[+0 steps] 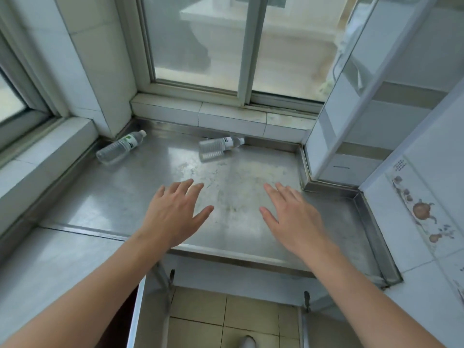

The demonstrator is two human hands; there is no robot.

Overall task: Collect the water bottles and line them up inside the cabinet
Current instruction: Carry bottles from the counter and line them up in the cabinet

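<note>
Left hand [173, 214], right hand [291, 217] spread, empty; bottles [120, 146] lie flat (labels unreadable).

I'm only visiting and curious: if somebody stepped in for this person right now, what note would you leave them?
Left hand: open, fingers spread, holding nothing, above the stainless steel counter.
Right hand: open, also holding nothing.
Clear plastic water bottle with green-marked label: lying on its side at the counter's back left corner.
Clear plastic water bottle with white label: lying on its side near the back edge, below the window.
Done: nothing visible yet; neither bottle is picked up.
Left: collect both and line them up in the cabinet, which is not clearly in view.
</note>
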